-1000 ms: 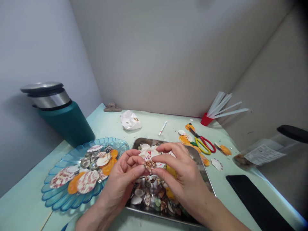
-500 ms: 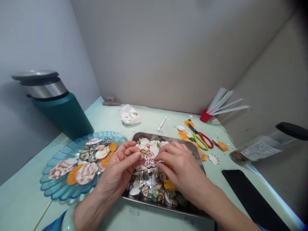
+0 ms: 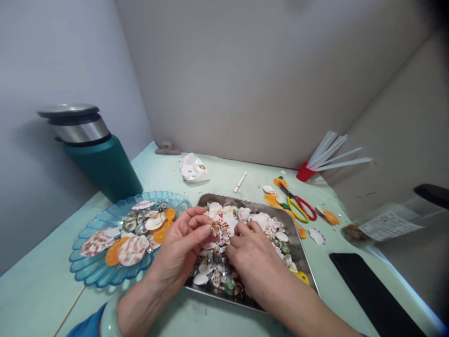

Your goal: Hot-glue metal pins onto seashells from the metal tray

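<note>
My left hand (image 3: 191,236) pinches small brown-and-white spotted seashells (image 3: 220,227) between thumb and forefinger, over a shallow metal tray (image 3: 304,255). A white shell with purple-red marks shows just beneath them; I cannot tell whether it is held too. My right hand (image 3: 250,255) is down among the loose shells in the tray, its fingers curled and their tips hidden. White, green and brown shells fill much of the tray, along with a yellow piece (image 3: 302,278). Left of my hands is a blue scalloped plate (image 3: 82,271) bearing patterned shells (image 3: 133,250) and orange ones.
A teal bottle (image 3: 105,164) stands behind the plate. Beyond the tray lie a crumpled white packet (image 3: 193,168), a white pen (image 3: 240,182) and red-and-yellow scissors (image 3: 298,208) among orange shells. At right are a red cup (image 3: 305,172) of pale sticks, a clear container (image 3: 382,229) and a black slab (image 3: 372,290).
My right hand has dropped from beside the left fingers down into the shells, nearer me. My left hand keeps its pinch. The whole view has shifted slightly.
</note>
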### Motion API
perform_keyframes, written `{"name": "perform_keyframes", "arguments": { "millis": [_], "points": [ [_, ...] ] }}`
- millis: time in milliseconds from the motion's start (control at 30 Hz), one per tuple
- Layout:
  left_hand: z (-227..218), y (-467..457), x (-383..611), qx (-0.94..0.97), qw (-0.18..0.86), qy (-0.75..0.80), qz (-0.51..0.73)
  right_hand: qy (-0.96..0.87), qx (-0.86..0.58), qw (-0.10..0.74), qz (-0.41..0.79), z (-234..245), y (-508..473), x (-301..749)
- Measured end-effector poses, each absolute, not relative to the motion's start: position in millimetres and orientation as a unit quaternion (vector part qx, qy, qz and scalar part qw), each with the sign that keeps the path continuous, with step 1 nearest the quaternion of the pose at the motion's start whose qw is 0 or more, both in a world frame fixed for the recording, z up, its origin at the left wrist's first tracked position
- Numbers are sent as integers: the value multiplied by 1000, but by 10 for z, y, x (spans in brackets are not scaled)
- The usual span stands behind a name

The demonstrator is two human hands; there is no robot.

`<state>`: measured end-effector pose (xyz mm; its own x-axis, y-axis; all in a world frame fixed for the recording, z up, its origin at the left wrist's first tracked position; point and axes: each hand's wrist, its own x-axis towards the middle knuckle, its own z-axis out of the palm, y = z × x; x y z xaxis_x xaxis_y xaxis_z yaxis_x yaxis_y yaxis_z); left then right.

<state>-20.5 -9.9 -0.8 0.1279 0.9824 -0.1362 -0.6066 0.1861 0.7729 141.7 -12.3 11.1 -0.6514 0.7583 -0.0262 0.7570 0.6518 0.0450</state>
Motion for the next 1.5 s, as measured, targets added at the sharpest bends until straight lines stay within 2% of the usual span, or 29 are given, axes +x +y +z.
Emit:
{"name": "perform_keyframes", "arguments": {
  "millis": [233, 400, 633, 1033, 1100, 1267, 1433, 1500],
  "points": [
    [-49, -99, -210, 289, 691, 336, 571, 921, 390, 3, -4, 37, -174, 1385],
    [-57, -95, -213, 297, 685, 332, 577, 916, 393, -61, -52, 190, -168, 1477],
    [-45, -100, -199, 309, 684, 331, 572, 859, 479, -167, -72, 388, -143, 1678],
    [-1, -147, -208, 352, 639, 355, 584, 862, 438, -250, -56, 409, -121, 1840],
    [82, -177, -347, 371, 597, 394, 592, 862, 431, -262, -45, 405, -129, 1865],
    [229, -228, -930, 423, 388, 546, 610, 854, 433, -288, -18, 419, -179, 1890],
    [91, -186, -1420, 484, 299, 659, 493, 846, 442, -298, -17, 456, -217, 1870],
    [38, -174, -1546, 542, 188, 709, 411, 845, 443, -300, -20, 466, -223, 1862]
  ]
}}
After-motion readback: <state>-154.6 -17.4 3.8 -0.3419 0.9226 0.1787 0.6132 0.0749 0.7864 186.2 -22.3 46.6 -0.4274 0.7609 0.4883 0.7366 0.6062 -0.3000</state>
